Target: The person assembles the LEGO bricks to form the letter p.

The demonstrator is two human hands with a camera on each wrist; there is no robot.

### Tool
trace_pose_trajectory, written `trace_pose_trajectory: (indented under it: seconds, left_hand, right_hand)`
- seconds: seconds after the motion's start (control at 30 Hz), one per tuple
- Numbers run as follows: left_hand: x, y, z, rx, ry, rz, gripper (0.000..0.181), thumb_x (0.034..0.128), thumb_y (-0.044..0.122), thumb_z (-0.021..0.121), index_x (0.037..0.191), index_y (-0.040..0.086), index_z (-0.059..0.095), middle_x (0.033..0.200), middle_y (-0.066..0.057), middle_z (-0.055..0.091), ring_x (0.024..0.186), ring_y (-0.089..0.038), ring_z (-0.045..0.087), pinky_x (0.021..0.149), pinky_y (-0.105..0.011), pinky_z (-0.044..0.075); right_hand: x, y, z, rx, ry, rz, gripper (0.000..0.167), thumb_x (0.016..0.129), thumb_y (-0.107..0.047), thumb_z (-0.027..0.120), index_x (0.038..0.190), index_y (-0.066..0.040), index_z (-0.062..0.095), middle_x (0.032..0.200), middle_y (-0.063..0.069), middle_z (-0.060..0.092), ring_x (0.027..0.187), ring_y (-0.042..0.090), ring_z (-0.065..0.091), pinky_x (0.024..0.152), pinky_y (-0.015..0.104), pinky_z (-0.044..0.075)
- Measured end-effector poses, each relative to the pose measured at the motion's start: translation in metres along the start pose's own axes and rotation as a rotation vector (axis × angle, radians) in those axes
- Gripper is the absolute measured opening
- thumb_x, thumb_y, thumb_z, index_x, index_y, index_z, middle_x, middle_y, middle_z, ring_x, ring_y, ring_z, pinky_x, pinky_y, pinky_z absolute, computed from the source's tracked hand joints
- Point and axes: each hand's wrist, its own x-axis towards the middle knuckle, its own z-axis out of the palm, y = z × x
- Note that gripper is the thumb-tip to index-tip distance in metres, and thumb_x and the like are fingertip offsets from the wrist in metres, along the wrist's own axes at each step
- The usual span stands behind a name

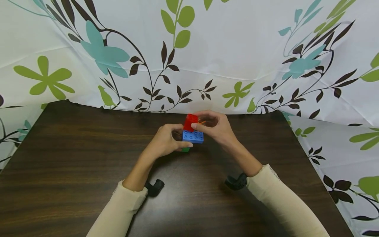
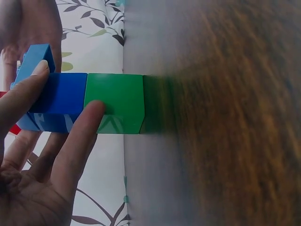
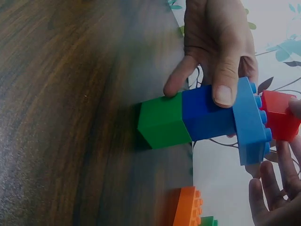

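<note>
A stack stands on the table: a green block (image 3: 164, 121) at the bottom, a dark blue block (image 3: 207, 110) above it, and a longer light blue block (image 1: 193, 137) across the top, studs up. My left hand (image 1: 164, 141) grips the stack, its thumb against the blue blocks and a finger touching the green block (image 2: 115, 101). My right hand (image 1: 219, 130) pinches a red block (image 1: 189, 122) between thumb and fingers, just over the light blue block's studs. Whether red and light blue touch, I cannot tell.
An orange block (image 3: 187, 207) and part of another green block (image 3: 208, 221) lie beyond the stack. The dark wooden table (image 1: 74, 148) ends at a patterned white cloth (image 1: 237, 49) behind. Dark wrist devices (image 1: 154, 188) sit at both sleeves.
</note>
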Motion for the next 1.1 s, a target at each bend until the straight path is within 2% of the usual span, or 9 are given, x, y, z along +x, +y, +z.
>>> trace_pose_trajectory:
  seconds: [0.2, 0.43, 0.63, 0.83, 1.1]
  left_hand:
    - [0.0005, 0.0000, 0.0009, -0.005, 0.007, 0.006, 0.044, 0.0845, 0.009, 0.092, 0.124, 0.003, 0.074, 0.109, -0.017, 0.078, 0.081, -0.022, 0.076, 0.068, -0.035, 0.067]
    - [-0.0005, -0.0008, 0.0013, -0.007, 0.017, 0.025, 0.041, 0.0843, 0.009, 0.093, 0.120, 0.003, 0.074, 0.107, -0.016, 0.078, 0.080, -0.022, 0.076, 0.067, -0.035, 0.067]
    - [-0.0008, -0.0013, 0.0015, -0.018, 0.019, 0.034, 0.039, 0.0840, 0.009, 0.093, 0.118, 0.004, 0.075, 0.105, -0.015, 0.079, 0.077, -0.023, 0.077, 0.067, -0.035, 0.066]
    - [-0.0004, -0.0006, 0.0016, -0.016, 0.021, 0.043, 0.038, 0.0838, 0.010, 0.093, 0.117, 0.004, 0.076, 0.102, -0.014, 0.079, 0.078, -0.025, 0.079, 0.067, -0.034, 0.066]
    - [-0.0008, 0.0001, 0.0011, -0.016, 0.018, 0.037, 0.037, 0.0838, 0.010, 0.093, 0.116, 0.005, 0.076, 0.099, -0.013, 0.080, 0.077, -0.024, 0.078, 0.067, -0.034, 0.066]
  right_hand:
    - [-0.0012, 0.0003, 0.0022, -0.009, -0.006, 0.010, 0.032, 0.096, -0.013, 0.079, 0.127, -0.007, 0.075, 0.122, 0.014, 0.077, 0.114, 0.026, 0.067, 0.107, 0.058, 0.052]
    - [-0.0037, 0.0009, -0.0002, -0.022, -0.027, 0.012, 0.033, 0.095, -0.010, 0.079, 0.127, -0.005, 0.075, 0.124, 0.014, 0.077, 0.110, 0.025, 0.069, 0.104, 0.046, 0.057]
    - [-0.0054, 0.0018, 0.0000, 0.000, -0.043, 0.004, 0.033, 0.095, -0.007, 0.079, 0.127, -0.003, 0.075, 0.123, 0.016, 0.077, 0.107, 0.024, 0.071, 0.105, 0.048, 0.057]
    - [-0.0067, 0.0003, -0.0016, -0.022, -0.062, 0.000, 0.033, 0.094, -0.007, 0.080, 0.127, -0.004, 0.075, 0.122, 0.013, 0.076, 0.107, 0.025, 0.071, 0.102, 0.042, 0.059]
    - [-0.0061, -0.0016, -0.0026, -0.068, -0.092, -0.022, 0.034, 0.092, -0.007, 0.083, 0.126, -0.004, 0.076, 0.118, 0.014, 0.076, 0.108, 0.031, 0.070, 0.106, 0.057, 0.057]
